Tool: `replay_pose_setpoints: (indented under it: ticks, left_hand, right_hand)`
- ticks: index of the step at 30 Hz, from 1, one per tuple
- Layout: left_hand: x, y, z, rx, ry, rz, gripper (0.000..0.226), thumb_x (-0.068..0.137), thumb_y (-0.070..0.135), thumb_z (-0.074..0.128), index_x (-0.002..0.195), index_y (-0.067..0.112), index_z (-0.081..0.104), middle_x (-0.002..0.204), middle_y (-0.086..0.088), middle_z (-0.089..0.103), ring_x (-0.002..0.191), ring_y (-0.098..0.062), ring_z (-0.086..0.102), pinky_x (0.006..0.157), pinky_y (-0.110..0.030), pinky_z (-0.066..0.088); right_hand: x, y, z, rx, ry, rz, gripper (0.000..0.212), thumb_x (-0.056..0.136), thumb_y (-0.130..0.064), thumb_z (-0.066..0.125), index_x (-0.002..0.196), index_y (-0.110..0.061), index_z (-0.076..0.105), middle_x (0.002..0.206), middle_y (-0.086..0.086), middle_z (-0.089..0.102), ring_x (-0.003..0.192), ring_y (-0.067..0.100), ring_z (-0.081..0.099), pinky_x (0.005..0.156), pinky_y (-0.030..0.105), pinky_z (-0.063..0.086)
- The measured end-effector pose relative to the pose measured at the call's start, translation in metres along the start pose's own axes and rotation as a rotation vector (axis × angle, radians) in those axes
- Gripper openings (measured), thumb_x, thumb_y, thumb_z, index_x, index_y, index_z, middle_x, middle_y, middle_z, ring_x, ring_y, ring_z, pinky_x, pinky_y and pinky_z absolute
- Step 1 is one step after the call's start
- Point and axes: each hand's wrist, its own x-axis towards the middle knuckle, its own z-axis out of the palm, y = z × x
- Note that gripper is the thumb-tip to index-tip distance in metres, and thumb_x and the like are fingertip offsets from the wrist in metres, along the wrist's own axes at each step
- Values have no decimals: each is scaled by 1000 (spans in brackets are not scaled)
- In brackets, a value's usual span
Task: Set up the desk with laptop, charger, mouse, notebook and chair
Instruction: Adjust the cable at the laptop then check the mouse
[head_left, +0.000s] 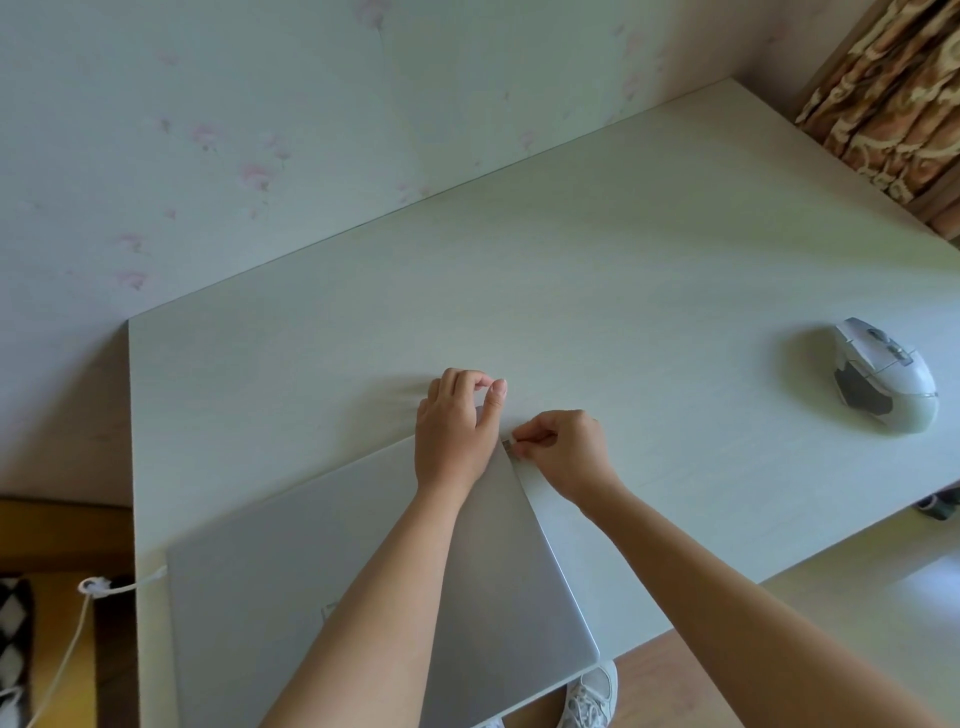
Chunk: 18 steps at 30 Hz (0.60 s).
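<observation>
A closed silver laptop (291, 571) lies at an angle on the white desk (623, 291), near its front edge. My left hand (452, 431) rests on the laptop's far right corner, fingers curled over the edge. My right hand (566, 452) pinches a small metal plug (508, 443) against the laptop's right side, just beside the left hand. A white and grey mouse (883, 374) sits apart at the desk's right. A white charger cable (78, 623) runs from the laptop's left side over the desk's left edge and down.
A wall with pale flowered paper backs the desk. A patterned brown curtain (893, 93) hangs at the far right corner. My white shoe (592, 696) shows below the front edge on a wooden floor.
</observation>
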Motion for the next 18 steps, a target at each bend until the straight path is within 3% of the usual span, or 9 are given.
replay_pose_setpoints:
  ticks: [12, 18]
  left_hand:
    - [1, 1, 0, 37, -7, 9, 43, 91, 52, 33, 97, 19, 60, 104, 9, 59, 102, -14, 52, 89, -34, 43]
    - [1, 1, 0, 44, 0, 11, 43, 90, 52, 32, 97, 19, 59, 104, 8, 58, 101, -15, 53, 89, -36, 44]
  right_hand:
    - [5, -7, -5, -15, -77, 54, 14, 77, -3, 71, 90, -8, 74, 83, 3, 72, 77, 11, 66, 66, 13, 45]
    - [3, -5, -2, -90, -93, -39, 13, 85, -9, 63, 93, -7, 72, 66, -6, 61, 68, 12, 59, 60, 14, 41]
